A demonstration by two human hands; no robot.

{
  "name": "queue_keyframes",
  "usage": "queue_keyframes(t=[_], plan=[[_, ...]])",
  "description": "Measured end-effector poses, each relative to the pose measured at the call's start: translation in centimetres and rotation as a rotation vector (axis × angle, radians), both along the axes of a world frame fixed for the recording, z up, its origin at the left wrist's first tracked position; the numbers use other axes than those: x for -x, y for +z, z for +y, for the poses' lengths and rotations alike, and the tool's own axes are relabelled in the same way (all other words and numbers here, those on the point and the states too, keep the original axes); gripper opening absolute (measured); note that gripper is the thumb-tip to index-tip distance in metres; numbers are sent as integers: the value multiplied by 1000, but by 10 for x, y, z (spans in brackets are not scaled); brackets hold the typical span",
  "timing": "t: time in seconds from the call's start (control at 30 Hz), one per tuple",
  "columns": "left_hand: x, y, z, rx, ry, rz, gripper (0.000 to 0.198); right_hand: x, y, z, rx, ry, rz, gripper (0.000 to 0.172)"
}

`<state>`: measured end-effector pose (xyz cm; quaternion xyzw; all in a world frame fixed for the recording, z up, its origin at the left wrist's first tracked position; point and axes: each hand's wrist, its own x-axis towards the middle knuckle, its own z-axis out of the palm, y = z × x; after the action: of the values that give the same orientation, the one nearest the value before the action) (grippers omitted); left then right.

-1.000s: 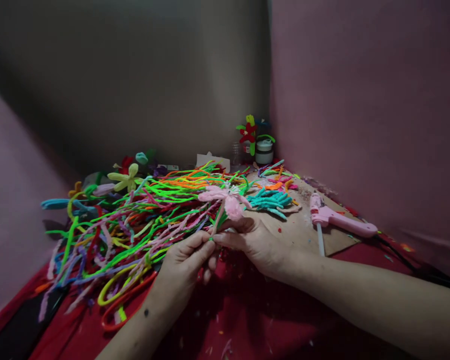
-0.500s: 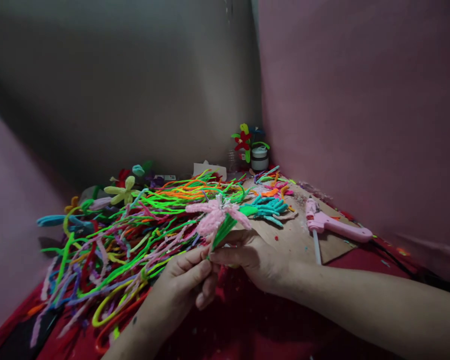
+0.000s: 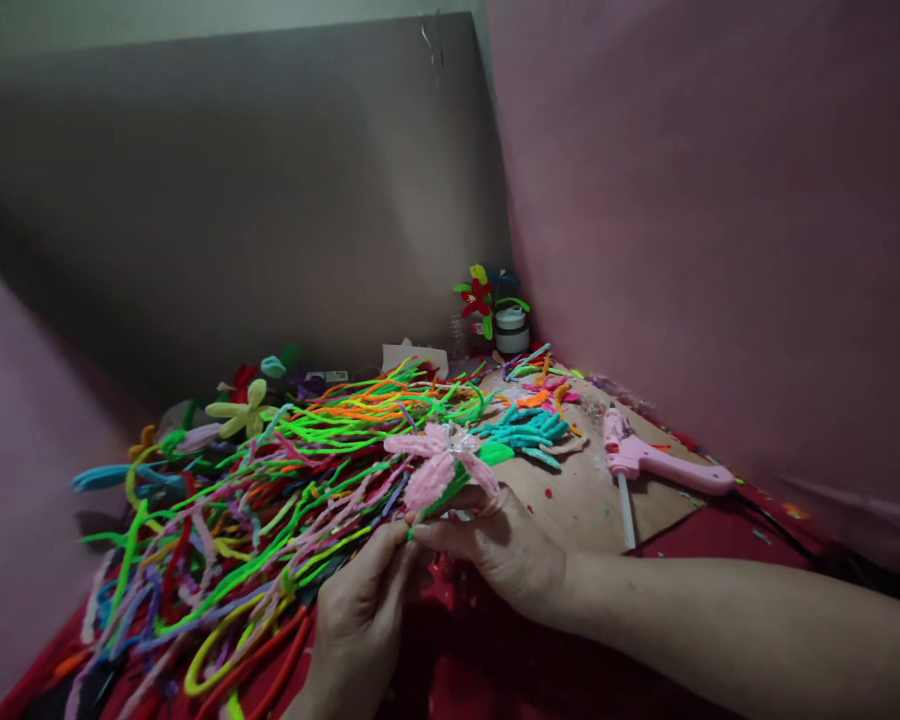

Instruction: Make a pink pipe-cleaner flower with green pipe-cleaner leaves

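A pink pipe-cleaner flower [image 3: 431, 468] with whitish strands at its centre is held up in front of me, a green pipe-cleaner leaf [image 3: 497, 454] behind its petals. My left hand [image 3: 364, 610] pinches the green stem at its low end, thumb and fingers pressed together. Close against it, my right hand [image 3: 499, 545] grips the same stem just under the petals. Most of the stem is hidden by the fingers. Just beyond the flower lies a bunch of turquoise pipe cleaners [image 3: 529, 432].
A heap of many-coloured pipe cleaners [image 3: 270, 520] spreads over the left side. To the right, a pink glue gun [image 3: 656, 465] rests on a brown board [image 3: 585, 510]. A red flower [image 3: 476, 297] and a white-lidded jar [image 3: 511, 330] stand in the back corner.
The flower has turned so its centre faces me more. My left hand has rotated, its fingers now mostly hidden. The whole view has tilted slightly upward.
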<state>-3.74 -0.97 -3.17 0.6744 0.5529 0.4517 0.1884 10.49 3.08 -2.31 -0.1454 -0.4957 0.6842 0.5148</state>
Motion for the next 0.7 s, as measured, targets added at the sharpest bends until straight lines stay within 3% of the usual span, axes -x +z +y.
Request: queue_keyframes(t=[0.3,0.5,0.6,0.7], plan=[[1,4,1,160,-28,-280,17,-5,11,-5,-60,59,-83,29],[0,42,2,363,-65,-607,21,-4,42,-5,-65,161,-69,30],[-2,61,7,449,-164,-761,19,-7,60,4,-76,269,-38,28],[-4,58,17,512,-371,-915,14,-9,61,17,-66,278,-8,20]])
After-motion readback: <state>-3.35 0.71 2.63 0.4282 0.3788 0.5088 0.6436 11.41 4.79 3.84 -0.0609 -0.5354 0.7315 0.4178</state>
